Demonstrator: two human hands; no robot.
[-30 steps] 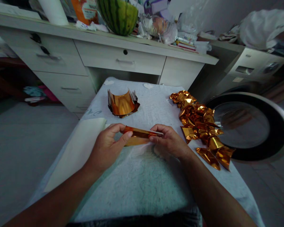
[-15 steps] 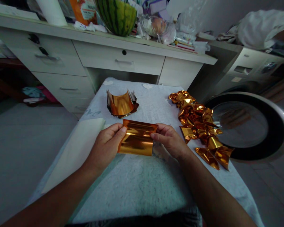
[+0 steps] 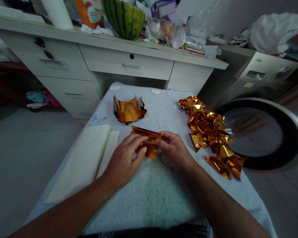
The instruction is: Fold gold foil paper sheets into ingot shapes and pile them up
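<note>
A gold foil sheet point(image 3: 152, 152) is held above the cloth-covered table point(image 3: 149, 198), its far edge curled over. My right hand point(image 3: 173, 148) pinches the sheet's right side between thumb and fingers. Across its left part lies my left hand point(image 3: 129, 157), fingers over the foil and thumb apart from them. A curved stack of gold foil sheets point(image 3: 128, 110) rests beyond the hands. To the right, several folded gold foil pieces point(image 3: 206, 127) form a heap.
Pale paper point(image 3: 81, 162) lies along the table's left side. Behind stand white drawers point(image 3: 126, 64), with a watermelon point(image 3: 125, 19) on the counter point(image 3: 154, 51). At the right, the washing machine's round door point(image 3: 290, 135) hangs open beside the table.
My left hand has moved right, from gripping the foil's left edge to lying over it. The sheet has turned and bent, showing less surface. The view has shifted slightly.
</note>
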